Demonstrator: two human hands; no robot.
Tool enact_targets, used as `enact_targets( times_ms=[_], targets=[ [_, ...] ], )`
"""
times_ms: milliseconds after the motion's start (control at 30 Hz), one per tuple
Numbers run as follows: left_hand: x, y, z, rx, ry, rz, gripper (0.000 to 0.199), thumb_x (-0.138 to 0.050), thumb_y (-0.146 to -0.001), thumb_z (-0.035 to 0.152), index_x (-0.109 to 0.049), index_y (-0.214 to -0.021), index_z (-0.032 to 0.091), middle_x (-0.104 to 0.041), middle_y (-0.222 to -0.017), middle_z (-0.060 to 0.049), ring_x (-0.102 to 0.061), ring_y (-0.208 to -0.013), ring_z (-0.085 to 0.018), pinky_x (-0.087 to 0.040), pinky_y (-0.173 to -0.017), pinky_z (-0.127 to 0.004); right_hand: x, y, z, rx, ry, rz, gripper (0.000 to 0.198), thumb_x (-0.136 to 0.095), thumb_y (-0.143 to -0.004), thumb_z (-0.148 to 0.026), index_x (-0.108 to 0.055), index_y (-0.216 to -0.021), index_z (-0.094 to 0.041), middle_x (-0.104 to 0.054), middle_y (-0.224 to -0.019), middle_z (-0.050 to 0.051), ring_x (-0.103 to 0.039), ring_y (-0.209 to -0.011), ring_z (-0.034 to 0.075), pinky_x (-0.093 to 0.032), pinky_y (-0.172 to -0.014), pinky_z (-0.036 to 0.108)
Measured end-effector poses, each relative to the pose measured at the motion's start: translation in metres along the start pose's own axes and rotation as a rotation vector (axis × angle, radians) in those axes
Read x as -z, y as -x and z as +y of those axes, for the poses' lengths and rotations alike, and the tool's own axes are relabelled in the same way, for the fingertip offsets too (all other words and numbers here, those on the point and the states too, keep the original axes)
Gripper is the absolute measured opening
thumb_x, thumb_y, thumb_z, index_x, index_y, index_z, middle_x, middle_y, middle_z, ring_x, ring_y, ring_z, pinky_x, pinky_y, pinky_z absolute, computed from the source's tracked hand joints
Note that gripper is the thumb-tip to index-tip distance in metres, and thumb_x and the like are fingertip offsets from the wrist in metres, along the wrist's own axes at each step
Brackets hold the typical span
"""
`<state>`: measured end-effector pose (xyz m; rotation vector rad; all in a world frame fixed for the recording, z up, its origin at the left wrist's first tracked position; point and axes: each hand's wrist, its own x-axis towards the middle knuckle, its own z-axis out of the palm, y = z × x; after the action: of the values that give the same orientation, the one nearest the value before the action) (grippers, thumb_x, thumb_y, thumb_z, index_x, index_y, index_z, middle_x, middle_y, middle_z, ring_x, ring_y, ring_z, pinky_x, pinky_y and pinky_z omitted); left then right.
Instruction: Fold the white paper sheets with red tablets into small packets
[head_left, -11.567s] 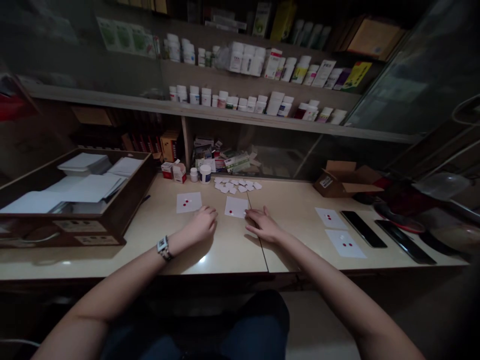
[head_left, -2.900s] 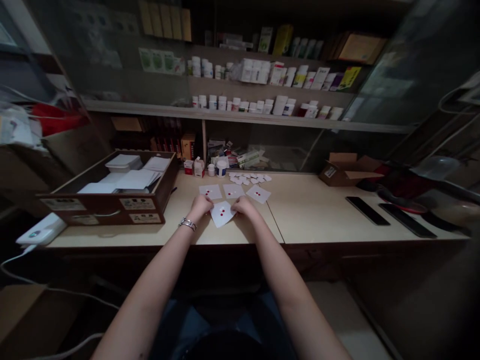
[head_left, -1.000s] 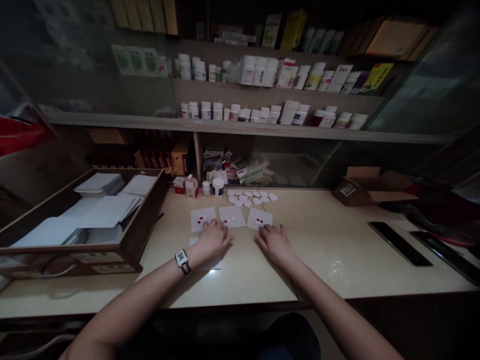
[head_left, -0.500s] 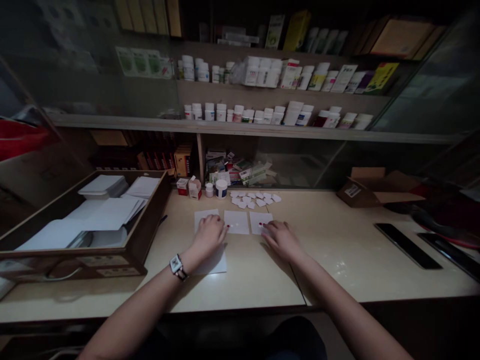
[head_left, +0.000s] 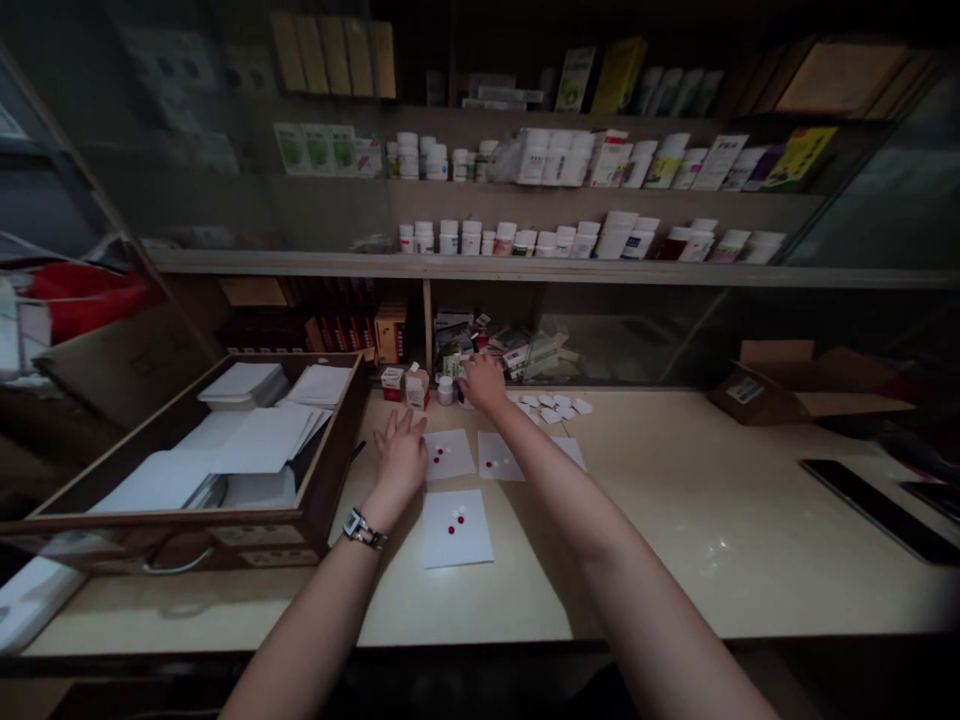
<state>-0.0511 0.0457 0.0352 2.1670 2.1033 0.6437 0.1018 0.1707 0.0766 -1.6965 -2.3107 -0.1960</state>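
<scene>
At the far side of the table (head_left: 675, 500) is the right hand (head_left: 484, 382); the left hand (head_left: 401, 455), fingers apart, is beside a paper (head_left: 459, 463); the jar (head_left: 462, 397) is mostly hidden behind the right hand, the nearer one, whose grip I cannot tell

Showing a smooth, glossy worktop (head_left: 660, 510), matt paper sheets (head_left: 465, 550), a wooden drawer (head_left: 334, 465) with metal handle (head_left: 178, 571), and plastic bottles (head_left: 616, 237).

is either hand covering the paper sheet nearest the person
No, that sheet shows whole; the left hand is beyond its left edge and the right hand farther back.
</scene>
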Motion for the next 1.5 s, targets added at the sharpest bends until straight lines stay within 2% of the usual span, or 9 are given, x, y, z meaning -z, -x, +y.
enact_targets(
  times_ms=[133,400,600,733,900,1100,1233,1367,1500],
  targets=[
    [0.004,-0.004,-0.004,0.015,0.025,0.059,0.037,-0.045,-0.084,0.016,-0.06,-0.118,0.018,-0.048,-0.136,-0.014,-0.03,-0.133,-0.034,-0.027,-0.104,-0.058,-0.012,-0.015,-0.017,0.161,0.063,-0.022,0.032,-0.054,-0.087,-0.034,-0.063,-0.11,-0.015,-0.048,-0.133,0.017,-0.026,-0.131,0.032,-0.017,-0.104,0.056],
    [0.0,-0.007,-0.01,-0.031,0.272,0.194,0.031,-0.05,-0.082,0.016,-0.061,-0.111,0.015,-0.06,-0.113,-0.012,-0.05,-0.112,-0.025,-0.039,-0.1,-0.039,-0.004,-0.016,-0.031,0.188,0.033,-0.09,0.028,-0.06,-0.085,-0.029,-0.063,-0.105,-0.01,-0.064,-0.108,0.017,-0.05,-0.111,0.029,-0.027,-0.1,0.045],
    [-0.022,-0.009,-0.005,-0.079,0.599,0.223,0.063,-0.065,-0.075,0.028,-0.041,-0.131,0.013,-0.052,-0.127,-0.015,-0.055,-0.109,-0.023,-0.045,-0.092,-0.036,0.028,0.025,-0.038,0.199,-0.37,-0.067,0.024,-0.063,-0.083,-0.031,-0.065,-0.094,-0.01,-0.067,-0.09,0.009,-0.059,-0.083,0.018,-0.039,-0.071,0.024],
    [-0.025,-0.003,0.004,-0.048,0.718,0.112,0.038,-0.059,-0.08,0.031,-0.053,-0.115,0.017,-0.065,-0.102,-0.007,-0.063,-0.086,-0.019,-0.049,-0.076,-0.03,0.042,0.056,-0.029,0.219,-0.584,-0.135,0.016,-0.065,-0.079,-0.025,-0.067,-0.085,-0.011,-0.065,-0.074,0.002,-0.055,-0.066,0.012,-0.035,-0.06,0.02],
    [-0.012,0.002,0.011,-0.054,0.681,0.078,0.019,-0.05,-0.086,0.033,-0.059,-0.089,0.016,-0.065,-0.08,-0.004,-0.061,-0.071,-0.016,-0.047,-0.065,-0.026,0.048,0.081,-0.01,0.287,-0.611,-0.205,0.012,-0.064,-0.078,-0.018,-0.067,-0.089,-0.011,-0.066,-0.079,0.003,-0.054,-0.065,0.011,-0.034,-0.06,0.019],
    [0.0,0.011,0.027,-0.104,0.516,0.057,0.033,-0.054,-0.085,0.038,-0.051,-0.111,0.018,-0.064,-0.104,-0.008,-0.062,-0.087,-0.02,-0.047,-0.071,-0.029,0.053,0.088,-0.012,0.218,-0.725,-0.152,0.014,-0.06,-0.082,-0.02,-0.067,-0.09,-0.012,-0.067,-0.077,0.002,-0.056,-0.065,0.012,-0.037,-0.06,0.019],
    [-0.007,0.014,0.029,-0.086,0.473,0.063,0.026,-0.055,-0.084,0.033,-0.051,-0.104,0.017,-0.063,-0.096,-0.008,-0.062,-0.085,-0.022,-0.046,-0.07,-0.03,0.063,0.091,-0.018,0.223,-0.59,-0.066,0.024,-0.062,-0.08,-0.029,-0.064,-0.099,-0.014,-0.068,-0.085,0.004,-0.057,-0.07,0.013,-0.036,-0.062,0.02],
    [-0.014,0.01,0.023,-0.125,0.514,0.091,0.022,-0.054,-0.084,0.031,-0.05,-0.101,0.017,-0.062,-0.097,-0.009,-0.06,-0.088,-0.022,-0.045,-0.073,-0.03,0.069,0.093,-0.021,0.142,-0.304,-0.152,0.043,-0.053,-0.084,-0.055,-0.067,-0.076,-0.015,-0.065,-0.069,0.007,-0.056,-0.067,0.018,-0.03,-0.057,0.023],
    [-0.018,0.007,0.018,-0.19,0.603,0.003,0.021,-0.053,-0.085,0.032,-0.05,-0.098,0.016,-0.061,-0.091,-0.007,-0.059,-0.083,-0.02,-0.045,-0.071,-0.029,0.068,0.092,-0.015,0.261,-0.316,-0.221,0.039,-0.05,-0.089,-0.044,-0.064,-0.07,-0.013,-0.061,-0.063,0.005,-0.05,-0.058,0.014,-0.025,-0.054,0.023]
  ],
)
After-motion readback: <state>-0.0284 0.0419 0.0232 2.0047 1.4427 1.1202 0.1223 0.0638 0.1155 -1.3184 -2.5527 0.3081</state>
